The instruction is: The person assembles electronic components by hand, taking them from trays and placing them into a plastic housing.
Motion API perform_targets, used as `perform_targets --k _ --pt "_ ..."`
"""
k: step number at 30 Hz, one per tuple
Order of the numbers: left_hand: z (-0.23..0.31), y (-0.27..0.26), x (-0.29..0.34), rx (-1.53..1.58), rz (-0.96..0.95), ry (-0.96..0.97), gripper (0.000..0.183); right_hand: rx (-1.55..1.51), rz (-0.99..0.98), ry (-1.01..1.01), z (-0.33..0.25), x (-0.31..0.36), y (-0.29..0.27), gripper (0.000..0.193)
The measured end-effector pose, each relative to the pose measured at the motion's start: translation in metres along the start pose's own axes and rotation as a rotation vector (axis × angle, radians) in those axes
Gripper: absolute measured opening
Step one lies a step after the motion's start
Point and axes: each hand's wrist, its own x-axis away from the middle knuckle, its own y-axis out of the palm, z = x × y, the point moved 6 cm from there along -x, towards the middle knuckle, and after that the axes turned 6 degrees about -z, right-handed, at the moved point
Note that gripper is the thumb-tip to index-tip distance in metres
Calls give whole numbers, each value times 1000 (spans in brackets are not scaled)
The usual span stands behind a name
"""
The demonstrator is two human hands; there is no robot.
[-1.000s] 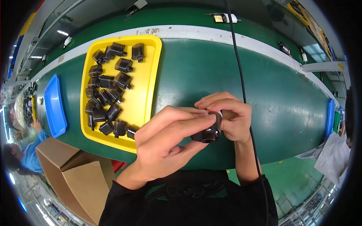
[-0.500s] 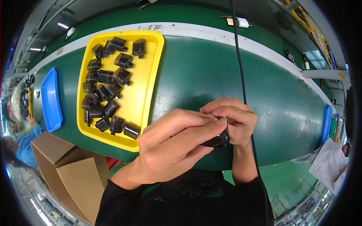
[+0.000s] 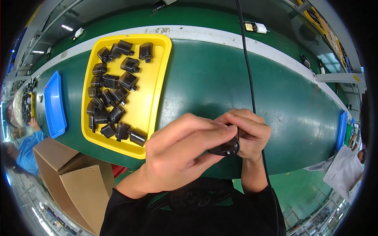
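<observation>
Above the near edge of the bench, my left hand is closed around a dark, see-through plastic container, whose glossy end shows below the fingers. My right hand presses against the container's other side with its fingers curled and pinched together. Whatever those right fingertips hold is hidden behind the left thumb and fingers. To the left lies a yellow tray with several similar smoky-black containers, each with a short narrow neck, lying loose mostly along its left side.
A black cable hangs down just right of my hands. On the left are a blue tray and an open cardboard box. Beyond the white rail, small devices sit on a green belt. Other people work at both sides.
My right fingers have curled in tighter and dropped slightly beside the container. My left hand has barely moved. Beyond the rail, the small devices have shifted to the right.
</observation>
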Motion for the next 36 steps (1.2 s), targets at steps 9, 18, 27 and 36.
perform_targets --k 9,18,27,36 --pt "-48 11 10 646 -99 -552 37 103 -195 358 5 -5 -11 24" --pt "-61 25 28 883 67 -784 35 6 -135 692 11 -1 -9 25" --pt "-94 15 9 715 20 -864 36 -166 -213 836 53 -12 -9 23" --pt "-69 -17 -11 -371 93 -423 36 1001 113 361 85 -75 -150 33"
